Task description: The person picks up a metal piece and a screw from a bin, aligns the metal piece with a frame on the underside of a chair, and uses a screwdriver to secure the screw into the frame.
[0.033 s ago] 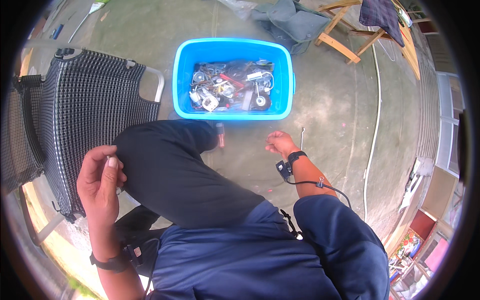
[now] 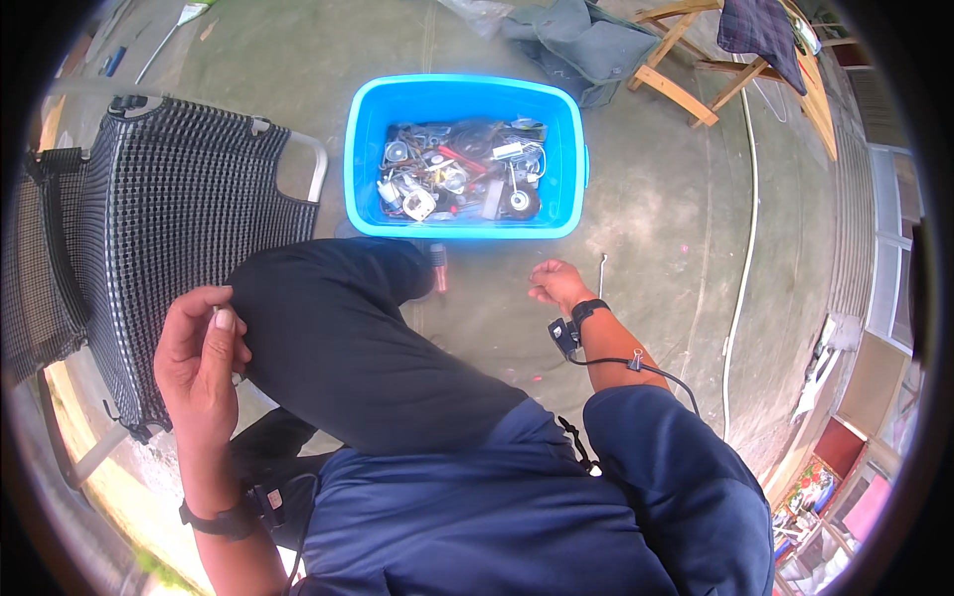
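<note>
My left hand (image 2: 202, 348) hovers beside my bent knee, its fingers curled in and the thumb against them. Whether anything small sits in that grip is hidden. Over the floor, in front of the bin's near edge, my right hand (image 2: 558, 284) has its fingers drawn together; what they may hold cannot be seen. A bright blue plastic bin (image 2: 464, 232) stands ahead of me, with a jumble of metal parts (image 2: 437, 179), white plastic pieces (image 2: 418, 205), a small wheel (image 2: 518, 201) and red items inside. A screwdriver-like tool (image 2: 439, 268) with a dark and reddish body lies between bin and leg.
A slim metal rod or wrench (image 2: 602, 274) lies right of my right hand. A woven chair (image 2: 189, 189) stands at left. Farther off are a grey cloth bag (image 2: 576, 45) and a wooden stool (image 2: 676, 94). A pale hose (image 2: 745, 238) runs along the floor at right.
</note>
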